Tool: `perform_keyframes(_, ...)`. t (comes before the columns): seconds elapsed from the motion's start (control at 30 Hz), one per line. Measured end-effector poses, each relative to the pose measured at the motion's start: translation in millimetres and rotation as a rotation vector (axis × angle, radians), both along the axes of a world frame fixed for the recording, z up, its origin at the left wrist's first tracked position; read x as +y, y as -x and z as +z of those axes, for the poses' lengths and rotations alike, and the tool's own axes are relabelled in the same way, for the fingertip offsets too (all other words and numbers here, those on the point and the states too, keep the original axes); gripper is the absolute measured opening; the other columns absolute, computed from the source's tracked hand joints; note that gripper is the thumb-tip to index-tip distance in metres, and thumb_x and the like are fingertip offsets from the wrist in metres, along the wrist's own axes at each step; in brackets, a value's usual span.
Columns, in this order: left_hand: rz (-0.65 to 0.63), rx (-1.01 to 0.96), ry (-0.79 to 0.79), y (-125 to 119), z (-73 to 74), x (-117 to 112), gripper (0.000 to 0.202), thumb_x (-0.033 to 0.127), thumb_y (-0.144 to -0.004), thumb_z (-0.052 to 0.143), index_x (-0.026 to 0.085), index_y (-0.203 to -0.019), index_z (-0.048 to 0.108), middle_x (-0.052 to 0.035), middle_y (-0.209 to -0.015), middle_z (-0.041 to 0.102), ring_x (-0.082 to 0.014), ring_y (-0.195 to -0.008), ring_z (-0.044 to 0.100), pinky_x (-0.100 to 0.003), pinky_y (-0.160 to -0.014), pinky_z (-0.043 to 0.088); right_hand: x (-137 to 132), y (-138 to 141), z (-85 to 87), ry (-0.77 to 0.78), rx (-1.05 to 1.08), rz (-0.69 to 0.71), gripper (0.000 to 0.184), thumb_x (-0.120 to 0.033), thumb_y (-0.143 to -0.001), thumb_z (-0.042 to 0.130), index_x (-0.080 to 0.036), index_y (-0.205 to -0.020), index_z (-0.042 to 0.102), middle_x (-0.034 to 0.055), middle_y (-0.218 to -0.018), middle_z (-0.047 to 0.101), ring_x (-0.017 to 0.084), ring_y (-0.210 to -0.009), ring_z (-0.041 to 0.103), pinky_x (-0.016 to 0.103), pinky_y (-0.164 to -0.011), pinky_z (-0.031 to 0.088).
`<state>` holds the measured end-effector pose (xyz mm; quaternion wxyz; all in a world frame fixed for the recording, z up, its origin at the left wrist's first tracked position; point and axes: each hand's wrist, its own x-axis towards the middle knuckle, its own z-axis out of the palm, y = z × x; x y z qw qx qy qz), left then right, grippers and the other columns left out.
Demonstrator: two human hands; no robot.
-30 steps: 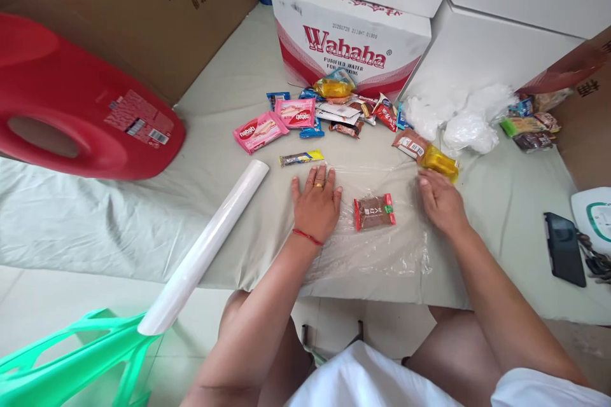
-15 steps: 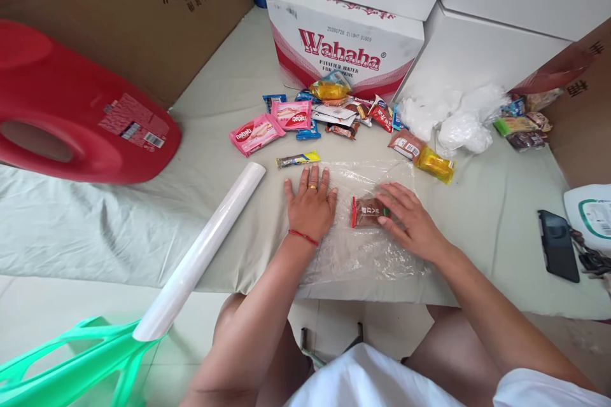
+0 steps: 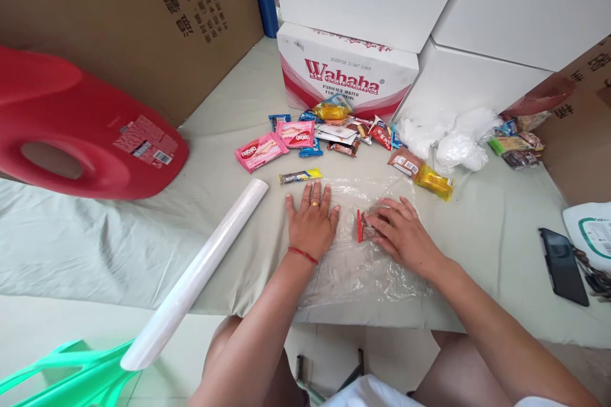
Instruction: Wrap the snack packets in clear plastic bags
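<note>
My left hand (image 3: 311, 226) lies flat, fingers spread, on a sheet of clear plastic film (image 3: 344, 280) spread over the cloth. It wears a ring and a red string bracelet. Fingers and thumb of my right hand (image 3: 405, 235) are curled over a small brown snack packet (image 3: 366, 227) on the film. Only the packet's red crimped end and a bit of its body show; the hand hides the rest. Just beyond my left fingertips is a yellow and dark snack bar (image 3: 300, 176).
A white roll (image 3: 195, 273) lies at the left, overhanging the edge above a green plastic stool (image 3: 71, 372). Several wrapped snacks (image 3: 296, 135) lie before the Wahaha box (image 3: 346, 73). Crumpled clear bags (image 3: 458, 140), a phone (image 3: 563, 266) and a red jug (image 3: 105, 133) flank the area.
My right hand has shifted left over the brown packet, and its fingers now cover most of it. My left hand stays flat in place. The view has tilted up slightly.
</note>
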<state>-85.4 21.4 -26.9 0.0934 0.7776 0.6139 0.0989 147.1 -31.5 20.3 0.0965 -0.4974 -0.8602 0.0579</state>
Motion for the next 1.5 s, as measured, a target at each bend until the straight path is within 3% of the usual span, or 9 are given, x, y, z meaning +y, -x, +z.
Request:
perform_keyframes(0.3, 0.039, -0.06, 0.042, 1, 8.5, 3, 0.059, 0.043, -0.109, 0.018, 0.024, -0.158, 0.046, -0.0102, -0.167, 0.039, -0.0278, -0.157, 0.034, -0.069, -0.127, 0.014, 8, 26, -3.0, 0.054, 0.0, 0.041, 0.048, -0.037, -0.103, 0.053, -0.027, -0.15, 0.057, 0.0125, -0.147, 0.061, 0.033, -0.151, 0.04, 0.066, -0.126, 0.024)
perform_keyframes(0.47, 0.029, -0.058, 0.038, 1, 9.3, 3, 0.059, 0.044, -0.109, 0.019, 0.024, -0.158, 0.046, -0.0095, -0.167, 0.039, -0.027, -0.157, 0.033, -0.069, -0.127, 0.013, -6, 43, -17.9, 0.044, -0.067, -0.021, 0.072, -0.052, -0.106, 0.043, -0.015, -0.165, 0.029, 0.0165, -0.171, 0.028, 0.034, -0.161, 0.02, 0.067, -0.127, 0.018)
perform_keyframes(0.63, 0.039, -0.043, 0.032, 1, 7.9, 2, 0.058, 0.043, -0.109, 0.02, 0.025, -0.158, 0.045, -0.009, -0.168, 0.038, -0.0264, -0.158, 0.032, -0.069, -0.127, 0.013, -16, 56, -28.6, 0.017, -0.049, 0.008, 0.075, -0.048, -0.107, 0.04, -0.017, -0.169, 0.013, 0.0138, -0.17, 0.029, 0.03, -0.159, 0.027, 0.062, -0.129, 0.022)
perform_keyframes(0.77, 0.029, -0.042, 0.034, 1, 7.4, 2, 0.059, 0.045, -0.109, 0.02, 0.024, -0.158, 0.045, -0.0096, -0.168, 0.037, -0.0269, -0.157, 0.032, -0.068, -0.127, 0.012, -1, 57, -12.7, 0.143, 0.019, -0.02, 0.061, -0.051, -0.107, 0.035, -0.03, -0.164, 0.035, 0.007, -0.164, 0.044, 0.029, -0.153, 0.041, 0.06, -0.127, 0.032)
perform_keyframes(0.97, 0.033, -0.042, 0.015, 0, 6.1, 1, 0.059, 0.044, -0.108, 0.022, 0.024, -0.158, 0.045, -0.0097, -0.168, 0.038, -0.0287, -0.157, 0.033, -0.069, -0.127, 0.014, 85, 77, 34.3, 0.105, 0.057, -0.126, 0.039, -0.029, -0.107, 0.038, -0.017, -0.121, 0.072, 0.0124, -0.123, 0.072, 0.027, -0.115, 0.065, 0.042, -0.101, 0.053)
perform_keyframes(1.07, 0.037, -0.046, 0.015, 0, 7.0, 2, 0.058, 0.043, -0.108, 0.023, 0.024, -0.157, 0.047, -0.0099, -0.167, 0.04, -0.0292, -0.156, 0.035, -0.07, -0.126, 0.015, 142, 107, 26.8, 0.098, 0.013, -0.137, 0.031, -0.021, -0.102, 0.046, -0.014, -0.119, 0.071, 0.0158, -0.124, 0.07, 0.032, -0.122, 0.06, 0.045, -0.1, 0.052)
perform_keyframes(1.2, 0.043, -0.053, 0.027, -2, 11.2, 5, 0.057, 0.042, -0.108, 0.023, 0.023, -0.155, 0.048, -0.0109, -0.166, 0.042, -0.029, -0.156, 0.035, -0.071, -0.126, 0.017, 195, 152, 0.3, 0.065, -0.021, -0.334, 0.057, -0.049, -0.101, 0.056, -0.006, -0.139, 0.055, 0.0228, -0.136, 0.061, 0.036, -0.126, 0.058, 0.046, -0.094, 0.056)
perform_keyframes(1.33, 0.036, -0.059, 0.051, -2, 14.1, 9, 0.056, 0.04, -0.108, 0.024, 0.023, -0.155, 0.048, -0.0102, -0.166, 0.042, -0.0285, -0.156, 0.035, -0.07, -0.125, 0.018, 202, 165, -9.2, 0.031, -0.032, -0.405, 0.05, -0.047, -0.108, 0.041, -0.006, -0.134, 0.056, 0.0185, -0.13, 0.065, 0.03, -0.121, 0.063, 0.042, -0.091, 0.057)
perform_keyframes(1.5, 0.009, -0.053, 0.076, 3, 11.9, 11, 0.056, 0.042, -0.107, 0.028, 0.023, -0.156, 0.048, -0.0116, -0.168, 0.039, -0.0286, -0.157, 0.032, -0.067, -0.127, 0.017, 169, 109, 0.6, 0.032, -0.039, -0.364, 0.03, -0.025, -0.105, 0.042, -0.016, -0.111, 0.071, 0.0118, -0.108, 0.076, 0.03, -0.114, 0.065, 0.039, -0.087, 0.057)
